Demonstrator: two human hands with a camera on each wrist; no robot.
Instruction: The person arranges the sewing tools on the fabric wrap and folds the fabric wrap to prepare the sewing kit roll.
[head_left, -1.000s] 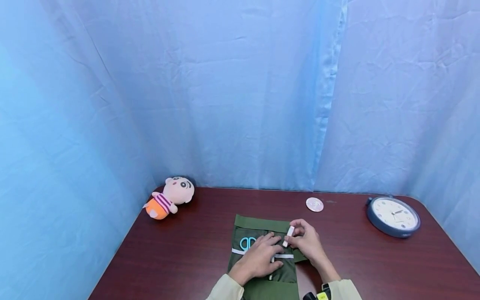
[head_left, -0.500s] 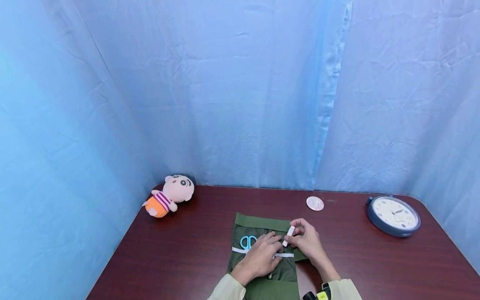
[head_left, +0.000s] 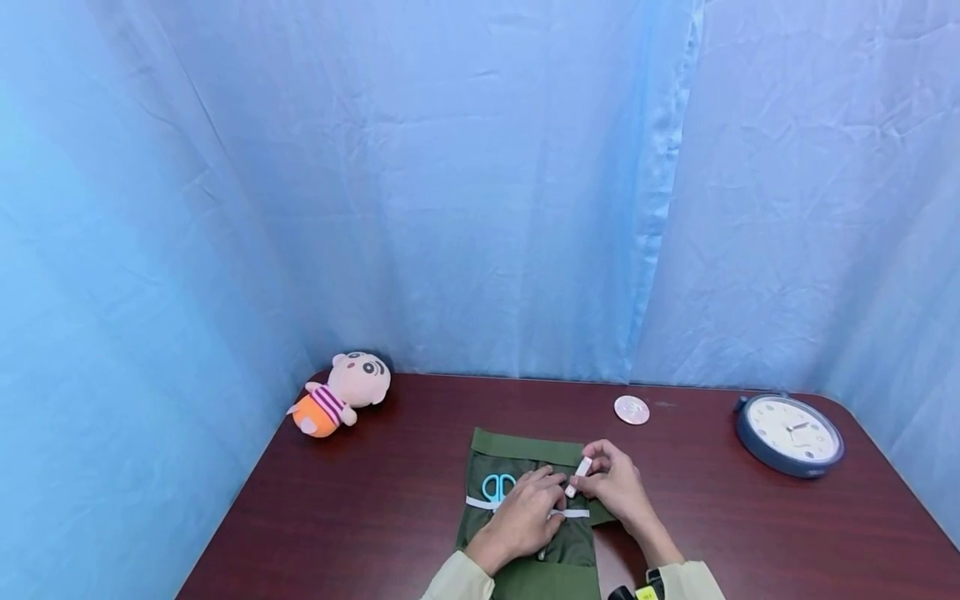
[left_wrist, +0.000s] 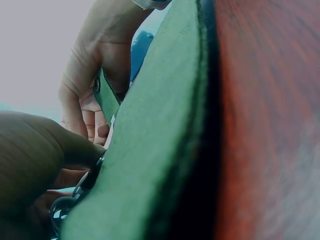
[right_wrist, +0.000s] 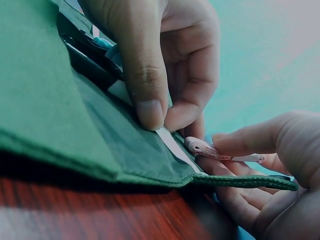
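A dark green fabric pouch (head_left: 553,581) lies unfolded on the table, crossed by a white elastic band (right_wrist: 175,150). Over its middle, my left hand (head_left: 528,512) pinches the band between thumb and forefinger, as the right wrist view shows. My right hand (head_left: 615,483) holds a small folded white strip, apparently a measuring tape (right_wrist: 200,147), between thumb and fingers. The tape is tilted just beyond the band at the pouch's right side, near the left fingertips. Light-blue scissors handles (head_left: 498,487) stick out above the band, left of my left hand, which hides the rest.
A plush doll (head_left: 341,393) lies at the table's far left. Toward the back is a round whitish disc (head_left: 632,409), and a blue-rimmed clock (head_left: 791,435) lies at the right. A green flap (head_left: 600,511) extends under my right hand.
My left thumb has drawn in toward the fingers at the band, covering a white piece seen there before. The right hand keeps its hold on the tape, almost still.
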